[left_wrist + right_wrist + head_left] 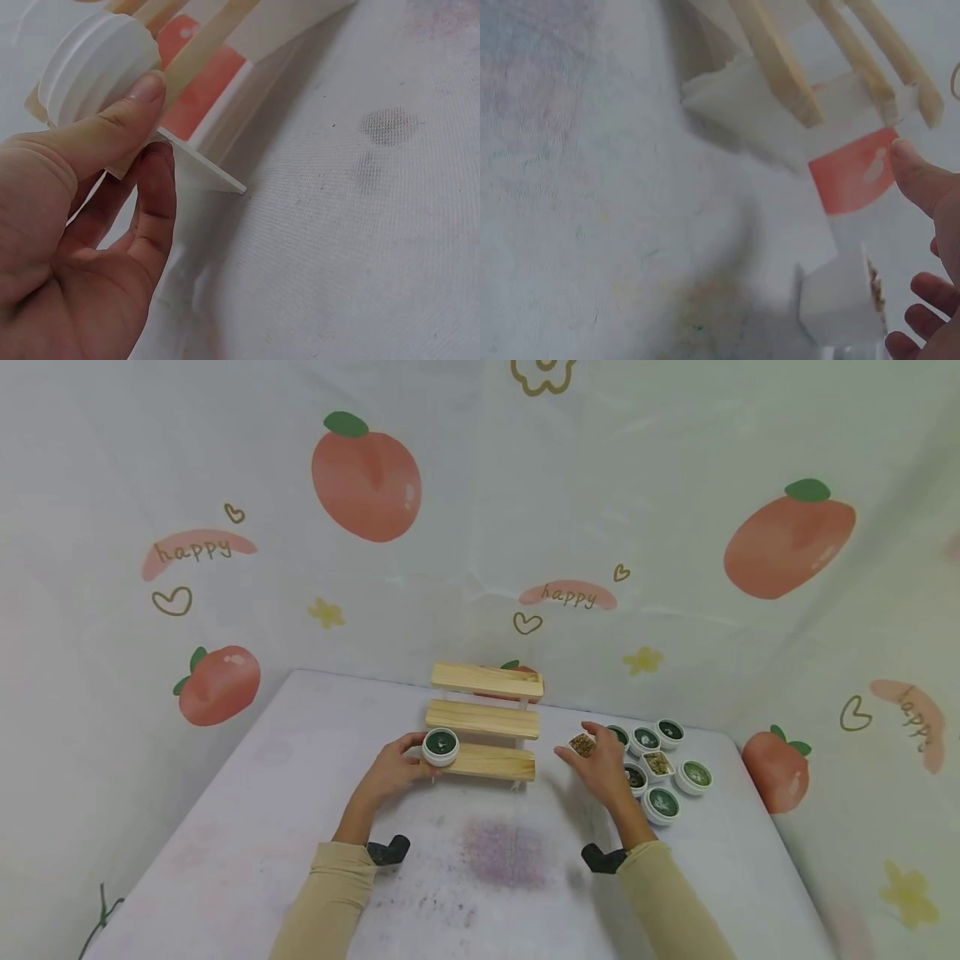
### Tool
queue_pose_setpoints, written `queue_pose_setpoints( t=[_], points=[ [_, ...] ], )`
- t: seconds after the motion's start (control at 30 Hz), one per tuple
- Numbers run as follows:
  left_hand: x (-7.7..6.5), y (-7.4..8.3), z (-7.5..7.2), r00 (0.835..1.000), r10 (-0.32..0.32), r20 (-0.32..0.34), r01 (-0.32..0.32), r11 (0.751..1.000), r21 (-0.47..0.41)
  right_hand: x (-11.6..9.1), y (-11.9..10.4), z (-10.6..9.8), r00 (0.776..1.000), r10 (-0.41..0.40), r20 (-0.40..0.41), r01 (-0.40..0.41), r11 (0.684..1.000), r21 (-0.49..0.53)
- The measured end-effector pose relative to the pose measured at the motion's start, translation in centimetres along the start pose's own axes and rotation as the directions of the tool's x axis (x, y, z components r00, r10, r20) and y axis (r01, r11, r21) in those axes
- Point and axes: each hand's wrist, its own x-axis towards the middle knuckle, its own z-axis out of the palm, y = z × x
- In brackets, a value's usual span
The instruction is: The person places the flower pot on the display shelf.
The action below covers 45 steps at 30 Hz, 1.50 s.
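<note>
A round white ribbed pot [440,747] with dark green content stands on the left end of the lowest plank of a three-tier wooden rack [480,762]. My left hand [392,771] holds this pot from the left. In the left wrist view the thumb lies against the ribbed side, and other fingers are curled below the plank edge. My right hand [602,766] is spread around a small square white pot [582,744] with brown grainy content. In the right wrist view, the thumb stands well away from that square pot [840,304], and no grip on it shows.
Right of the right hand stands a group of several round white pots, among them a light green one [697,774] and a dark one [670,731]. Another square pot [657,764] sits among them. A printed cloth [480,510] hangs behind the white table [247,827].
</note>
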Motion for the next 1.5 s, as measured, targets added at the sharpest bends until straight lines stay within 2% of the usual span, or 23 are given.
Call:
queue_pose_setpoints(
  t=[0.27, 0.53, 0.8, 1.03, 1.37, 1.5],
  points=[
    [0.0, 0.2, 0.0, 1.000, -0.008, -0.008, 0.008, 1.000, -0.011, 0.6, 1.8, 0.9, 0.998, 0.049, -0.031, -0.050, 0.998, -0.027],
    [0.2, -0.2, -0.1, 0.999, -0.023, -0.023, 0.023, 0.999, 0.034, 0.9, 2.3, 1.5, 0.989, 0.148, 0.016, -0.147, 0.988, -0.039],
    [0.3, -0.4, -0.1, 1.000, -0.006, -0.017, 0.006, 0.999, 0.044, 1.0, 2.6, 2.2, 0.992, 0.121, -0.042, -0.124, 0.991, -0.056],
    [0.3, -0.6, -0.1, 1.000, -0.017, -0.021, 0.018, 0.999, 0.033, 0.9, 2.5, 2.6, 0.991, 0.124, -0.049, -0.126, 0.991, -0.045],
    [0.2, -0.2, -0.1, 0.999, -0.036, -0.028, 0.036, 0.999, 0.029, 0.5, 0.7, 2.0, 0.984, 0.131, -0.121, -0.120, 0.988, 0.092],
    [0.3, -0.4, 0.0, 1.000, -0.028, -0.012, 0.028, 1.000, 0.014, 0.5, -0.3, 1.6, 0.979, 0.086, -0.183, -0.071, 0.993, 0.089]
  ],
)
